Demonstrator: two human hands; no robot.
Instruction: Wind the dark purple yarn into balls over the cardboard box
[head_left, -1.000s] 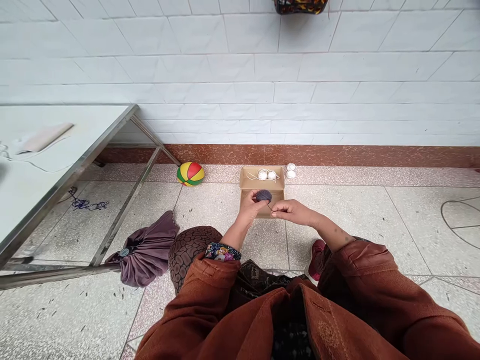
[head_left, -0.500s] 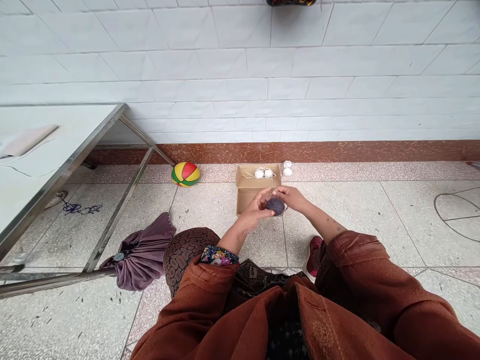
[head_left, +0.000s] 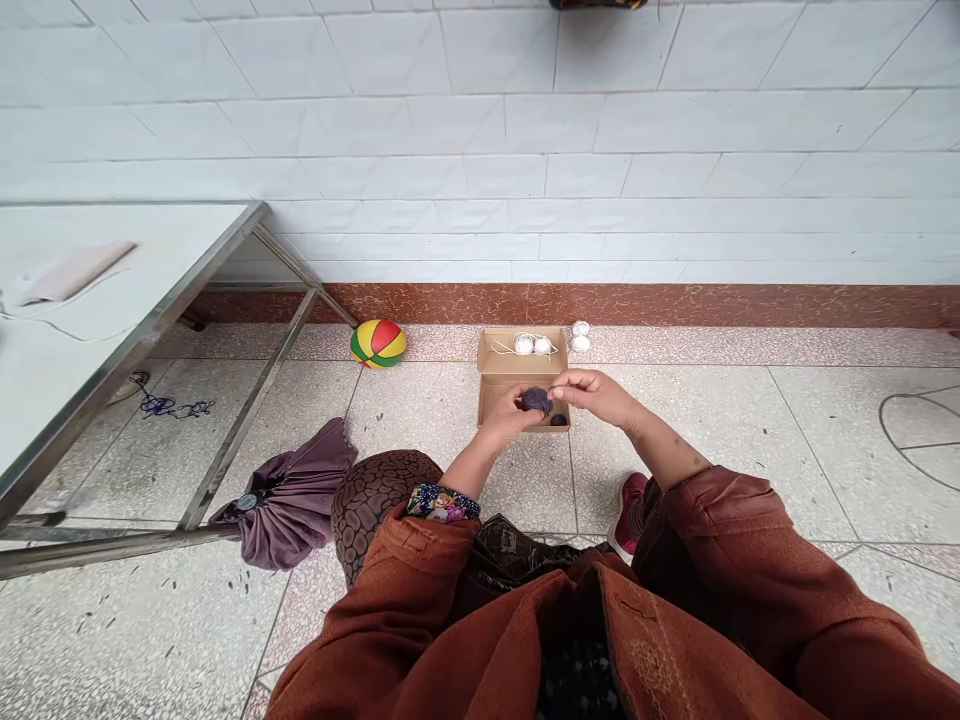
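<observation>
Before you stretches a speckled tile floor (head_left: 720, 420), an open cardboard box (head_left: 493, 383) standing on it mid-frame. Two white yarn balls (head_left: 580, 343) lie just right of it, a red-yellow-green ball (head_left: 379, 344) left of centre, tangled dark blue cord (head_left: 166, 406) further left.

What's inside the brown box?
Two white balls lie in its lid; something dark sits in the near right corner. The left hand and its yarn hide part of the bottom.

A rust-brown coat (head_left: 772, 580) is worn with a floral cuff (head_left: 444, 503) and patterned legwear (head_left: 384, 500).
</observation>
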